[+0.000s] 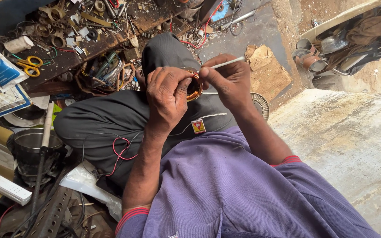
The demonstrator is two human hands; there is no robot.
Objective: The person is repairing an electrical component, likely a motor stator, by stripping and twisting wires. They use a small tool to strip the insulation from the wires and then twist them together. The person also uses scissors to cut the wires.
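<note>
My left hand is closed around a small round copper-wound coil, held above my lap over dark trousers. Only the coil's right edge shows past my fingers. My right hand pinches a thin white rod-like tool whose tip rests at the coil's top edge. The two hands touch at the coil. A red wire and thin white wires lie across my lap, beside a small matchbox.
A cluttered wooden bench at the upper left carries yellow-handled scissors, metal rings and wire scraps. A metal pot and a white strip sit at left. A concrete slab lies at right, cardboard beyond.
</note>
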